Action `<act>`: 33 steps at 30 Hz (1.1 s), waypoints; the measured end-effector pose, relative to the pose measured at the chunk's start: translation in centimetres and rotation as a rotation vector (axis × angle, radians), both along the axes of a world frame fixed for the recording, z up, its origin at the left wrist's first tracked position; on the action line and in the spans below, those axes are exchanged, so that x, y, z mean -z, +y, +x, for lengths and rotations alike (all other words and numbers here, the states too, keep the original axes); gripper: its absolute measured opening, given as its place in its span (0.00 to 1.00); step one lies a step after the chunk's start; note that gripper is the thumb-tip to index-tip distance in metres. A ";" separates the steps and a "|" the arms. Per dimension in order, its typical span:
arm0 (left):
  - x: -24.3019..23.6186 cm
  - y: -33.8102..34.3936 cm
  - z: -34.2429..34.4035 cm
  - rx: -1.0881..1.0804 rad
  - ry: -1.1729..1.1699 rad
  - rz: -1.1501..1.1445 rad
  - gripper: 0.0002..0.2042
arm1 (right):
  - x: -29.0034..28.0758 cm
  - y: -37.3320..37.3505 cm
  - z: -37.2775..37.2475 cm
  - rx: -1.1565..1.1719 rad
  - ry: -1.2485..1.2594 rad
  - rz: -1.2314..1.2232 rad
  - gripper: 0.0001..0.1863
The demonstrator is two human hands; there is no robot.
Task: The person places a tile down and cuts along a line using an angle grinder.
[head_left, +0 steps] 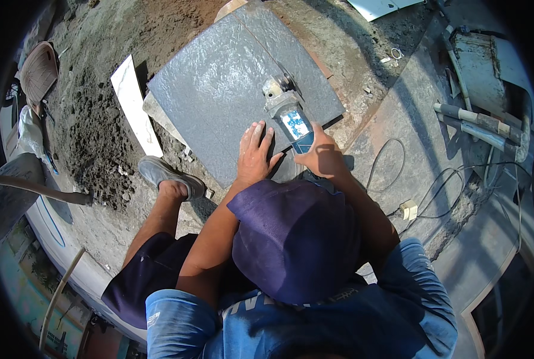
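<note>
A large grey textured tile (213,90) lies flat on the dirt ground in front of me. My left hand (253,154) presses flat on its near edge, fingers spread. My right hand (322,157) grips the body of an angle grinder (288,110) with a blue label. The grinder's head rests on the tile, on a straight line that runs from the tile's far corner toward me. A narrower strip of the tile (297,57) lies to the right of that line.
A white tile strip (136,107) lies left of the grey tile beside loose soil (93,125). My foot in a grey shoe (166,173) rests near the tile's left corner. A power cable (392,170) and a white plug (408,209) lie on the concrete to the right, with pipes (476,122) beyond.
</note>
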State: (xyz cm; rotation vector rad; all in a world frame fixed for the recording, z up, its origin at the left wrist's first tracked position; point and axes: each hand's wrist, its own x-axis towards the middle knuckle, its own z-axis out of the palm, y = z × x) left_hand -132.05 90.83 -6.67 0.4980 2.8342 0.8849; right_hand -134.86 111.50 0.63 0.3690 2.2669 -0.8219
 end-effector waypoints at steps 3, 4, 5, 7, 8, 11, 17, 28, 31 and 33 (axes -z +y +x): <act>0.0 -0.1 0.1 0.003 0.003 0.000 0.37 | 0.0 0.0 0.1 -0.006 -0.001 0.002 0.50; 0.0 -0.1 0.1 0.006 0.006 0.003 0.37 | 0.0 0.0 0.2 -0.005 -0.001 0.001 0.50; 0.1 -0.1 0.1 0.007 0.006 0.002 0.37 | -0.1 0.0 0.3 0.009 0.014 0.003 0.50; 0.2 -0.1 0.1 0.010 -0.002 0.001 0.37 | -0.2 -0.1 0.3 0.021 0.031 0.008 0.50; 0.2 -0.1 0.2 0.010 -0.001 0.002 0.37 | -0.2 -0.1 0.4 0.027 0.025 0.004 0.50; 0.4 -0.2 0.3 0.007 0.003 0.004 0.37 | -0.2 -0.1 0.5 0.037 0.010 -0.005 0.49; 0.4 0.0 0.1 0.010 0.002 -0.007 0.38 | 0.6 0.3 0.9 0.046 0.023 -0.022 0.49; 0.2 0.0 0.1 0.010 0.000 -0.012 0.37 | -0.2 0.5 0.9 0.026 -0.004 -0.026 0.48; 0.2 0.0 0.1 0.007 0.001 -0.007 0.37 | -0.2 0.5 1.0 0.035 -0.015 -0.028 0.48; 0.2 0.0 0.1 0.004 -0.004 -0.005 0.37 | -0.1 0.5 1.1 0.042 0.003 -0.044 0.49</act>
